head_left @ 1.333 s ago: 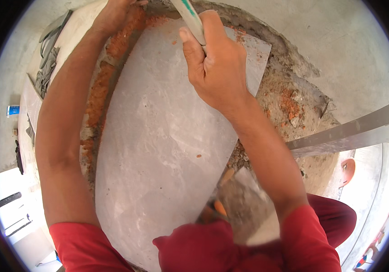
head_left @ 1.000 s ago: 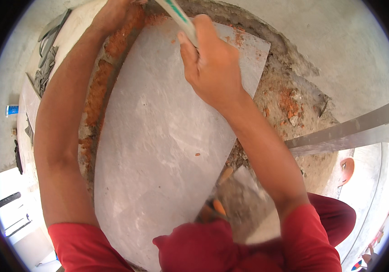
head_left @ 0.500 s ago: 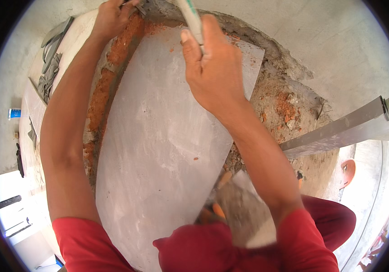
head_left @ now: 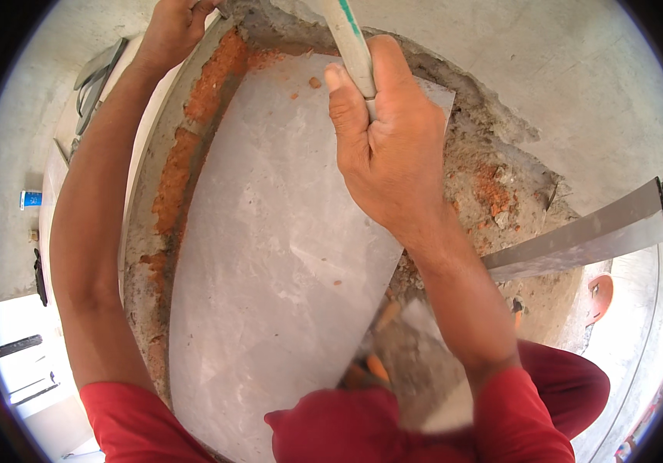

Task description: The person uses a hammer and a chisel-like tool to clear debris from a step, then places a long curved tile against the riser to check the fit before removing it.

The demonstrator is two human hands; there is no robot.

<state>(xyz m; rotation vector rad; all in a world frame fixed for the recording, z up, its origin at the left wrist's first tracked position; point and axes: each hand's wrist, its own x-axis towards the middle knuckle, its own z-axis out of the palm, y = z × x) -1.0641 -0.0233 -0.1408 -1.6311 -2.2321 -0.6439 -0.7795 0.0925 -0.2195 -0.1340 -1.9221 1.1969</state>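
Note:
My right hand [head_left: 397,139] is wrapped round a pale, green-marked handle [head_left: 353,50] like a hammer's. The tool's head lies beyond the top edge of the view. At the upper left, my left hand [head_left: 175,32] is closed at the wall corner, its fingertips partly cut off by the frame. A small grey metal end [head_left: 223,11], like a chisel's, shows beside those fingers. Below both hands lies a large grey slab [head_left: 270,224]. Along its left side runs a chipped edge of exposed orange brick [head_left: 175,181], with orange crumbs at the slab's far end.
Broken mortar and brick rubble [head_left: 493,189] lie right of the slab. A long grey bar [head_left: 586,235] juts in from the right. Sandals [head_left: 98,85] and a small blue box [head_left: 30,200] lie at the left. An orange-handled tool [head_left: 378,368] lies near my knee.
My right hand and its handle have moved down and to the right. My left hand has shifted slightly up and left. A brick crumb now shows on the slab's far end.

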